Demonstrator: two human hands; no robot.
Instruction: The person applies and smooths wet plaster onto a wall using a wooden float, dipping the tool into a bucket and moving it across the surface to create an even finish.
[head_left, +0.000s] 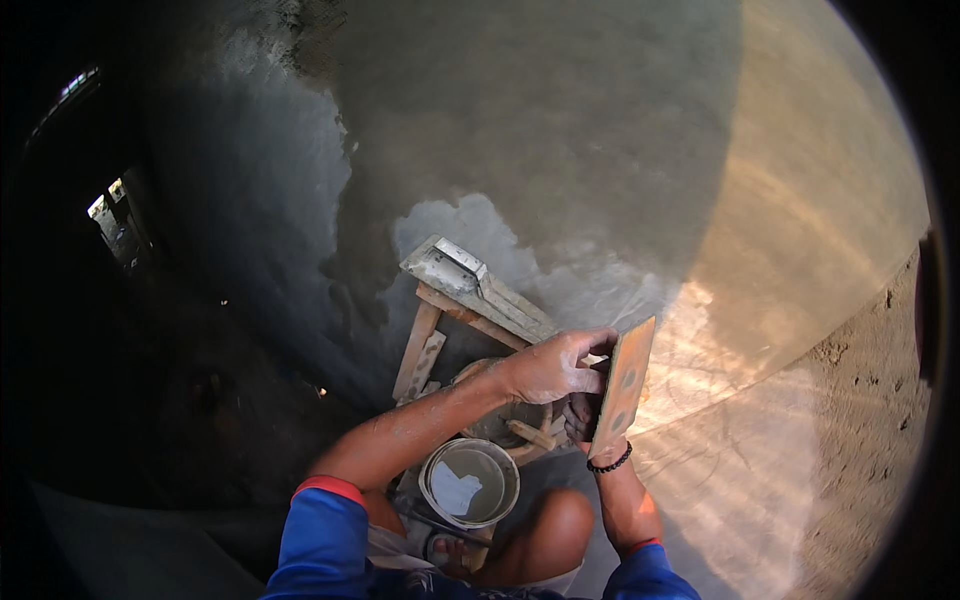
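A thin tan rectangular board [628, 370], apparently a float, is held upright on edge just right of centre. My left hand [573, 368] is closed on its upper left side, with fingers partly behind it. My right hand [582, 422], below, is closed at the board’s back, mostly hidden by it; a dark bead bracelet is on that wrist. Left of the hands, a long metal float [450, 268] with a handle rests on a wooden frame [415, 350]. Below my left forearm, a round bucket [501, 480] holds grey liquid.
Grey plaster or cement surface [550, 120], partly damp, spreads ahead, with sunlight on the right. Rough sandy ground [850, 440] lies at far right. My bent knee [560, 530] is beside the bucket. Small wooden pieces [535, 432] lie behind the bucket. The left side is dark.
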